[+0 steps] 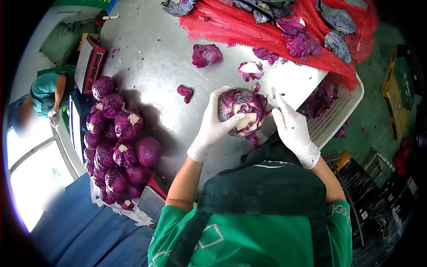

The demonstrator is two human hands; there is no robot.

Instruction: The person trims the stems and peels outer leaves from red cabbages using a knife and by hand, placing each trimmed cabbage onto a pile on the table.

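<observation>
I find no brand I can read from here: the pale marking (272, 164) on the dark apron (262, 193) is too small to make out, and so is the white label (364, 215) on the dark wrapped stack at the far right. The green shirt (262, 236) carries white line patterns. On my left, a heap of purple cabbages (116, 153) covers that side of the metal table (171, 133), near a red-framed device (94, 66), with a co-worker (43, 95) beyond. Ahead, red mesh (262, 42) drapes across the table and over part of the pale crate (351, 100), with dark outer leaves (336, 20) on it; loose purple pieces (207, 55) lie between the mesh and my hands. The held cabbage (238, 107) is above the table's near edge, its pale cut patch facing up toward me; it is roundish, so I can tell no long axis. My gloved left hand (215, 122) is clamped on its side, thumb across the front. The gloved right hand (291, 127) is just beside it, fingers extended near a small dark object (279, 94); whether they grip it, I cannot tell.
</observation>
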